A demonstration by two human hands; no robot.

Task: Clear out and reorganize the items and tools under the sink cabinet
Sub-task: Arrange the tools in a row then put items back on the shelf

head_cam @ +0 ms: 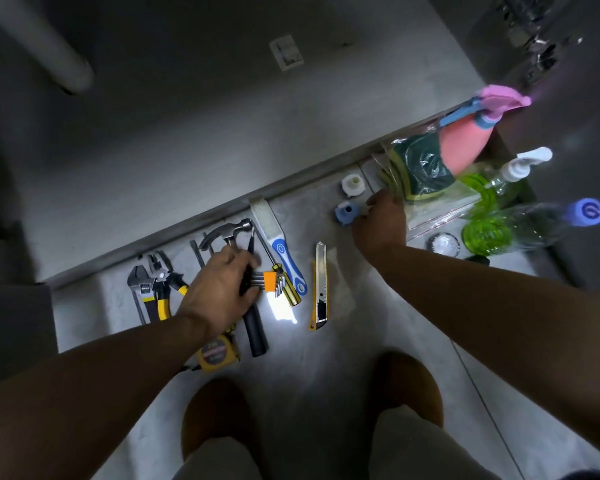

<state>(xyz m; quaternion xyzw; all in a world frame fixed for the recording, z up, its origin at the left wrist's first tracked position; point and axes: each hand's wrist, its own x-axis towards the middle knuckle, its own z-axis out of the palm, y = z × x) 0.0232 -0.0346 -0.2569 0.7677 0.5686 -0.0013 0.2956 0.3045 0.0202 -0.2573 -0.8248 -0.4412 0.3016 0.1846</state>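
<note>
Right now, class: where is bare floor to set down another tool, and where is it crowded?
Bare floor lies right of the utility knife, below the blue fitting. Crowded: from wrench to scraper, where the left hand grips hex keys; bottles and bags beyond the right hand.

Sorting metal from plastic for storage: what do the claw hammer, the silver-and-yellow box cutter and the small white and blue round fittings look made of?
Claw hammer: head glints like polished steel; matte black handle, rubber or plastic. Silver-and-yellow box cutter: brushed metal body, yellow trim looks plastic. Small white round fitting and small blue round fitting: dull, moulded ridges, probably plastic.
</note>
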